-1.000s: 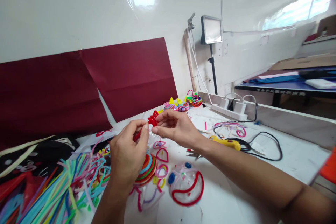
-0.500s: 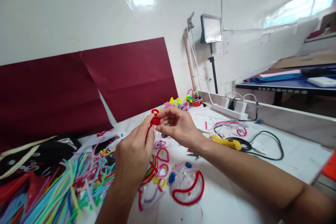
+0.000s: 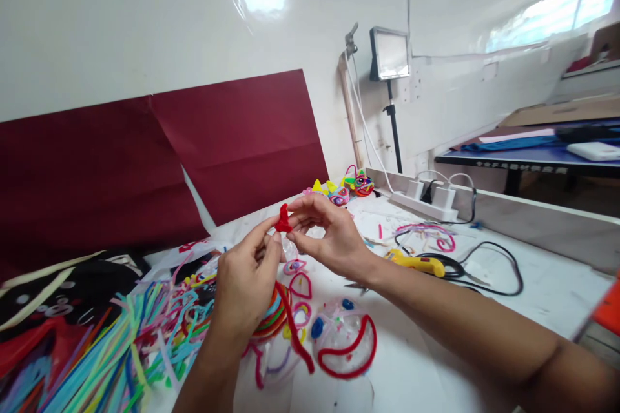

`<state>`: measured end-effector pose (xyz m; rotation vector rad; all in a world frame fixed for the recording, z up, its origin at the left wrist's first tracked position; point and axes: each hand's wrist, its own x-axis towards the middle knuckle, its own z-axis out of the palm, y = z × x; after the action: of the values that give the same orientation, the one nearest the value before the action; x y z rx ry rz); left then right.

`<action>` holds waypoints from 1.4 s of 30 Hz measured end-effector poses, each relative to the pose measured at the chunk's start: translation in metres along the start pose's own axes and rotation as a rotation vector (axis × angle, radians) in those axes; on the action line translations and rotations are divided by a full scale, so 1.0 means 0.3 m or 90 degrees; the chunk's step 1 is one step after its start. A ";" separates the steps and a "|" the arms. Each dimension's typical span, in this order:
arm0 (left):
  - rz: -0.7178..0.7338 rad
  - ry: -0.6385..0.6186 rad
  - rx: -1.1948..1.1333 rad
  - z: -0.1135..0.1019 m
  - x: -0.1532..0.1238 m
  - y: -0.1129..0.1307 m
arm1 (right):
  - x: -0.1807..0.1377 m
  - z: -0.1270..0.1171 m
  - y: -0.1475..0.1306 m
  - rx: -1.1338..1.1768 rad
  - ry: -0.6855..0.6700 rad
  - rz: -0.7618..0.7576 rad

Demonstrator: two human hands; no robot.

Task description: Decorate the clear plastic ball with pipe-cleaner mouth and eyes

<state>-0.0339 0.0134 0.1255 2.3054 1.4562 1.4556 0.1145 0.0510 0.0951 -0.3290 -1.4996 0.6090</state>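
A red pipe cleaner is pinched between both hands above the white table. Its top end is twisted into a small knot; its loose tail hangs down past my left wrist. My left hand grips it from below with thumb and forefinger. My right hand pinches the knot from the right, fingers curled. Below the hands lie a rainbow coil, small pink loops and a clear dome with a red mouth and blue eyes.
A heap of coloured pipe cleaners fills the near left, beside a black bag. A yellow glue gun with a black cable lies right. Finished colourful figures and a power strip sit at the back. Dark red paper leans against the wall.
The hands have worked the red pipe cleaner: the knot moved slightly up and left, and the long red tail now hangs free below my left hand.
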 end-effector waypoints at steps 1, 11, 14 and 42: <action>-0.017 -0.007 -0.021 0.000 0.001 -0.002 | -0.002 0.000 0.001 0.001 -0.002 -0.005; 0.012 -0.026 0.011 -0.007 0.001 -0.006 | 0.017 0.000 -0.029 0.159 0.005 0.126; 0.040 -0.030 0.036 -0.010 -0.001 0.008 | 0.021 -0.004 -0.029 0.171 0.007 0.178; 0.012 -0.043 -0.048 -0.013 0.004 0.003 | -0.004 -0.002 -0.031 -0.066 -0.048 -0.005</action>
<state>-0.0359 0.0123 0.1289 2.3060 1.3425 1.3971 0.1168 0.0428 0.0992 -0.3836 -1.6084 0.5430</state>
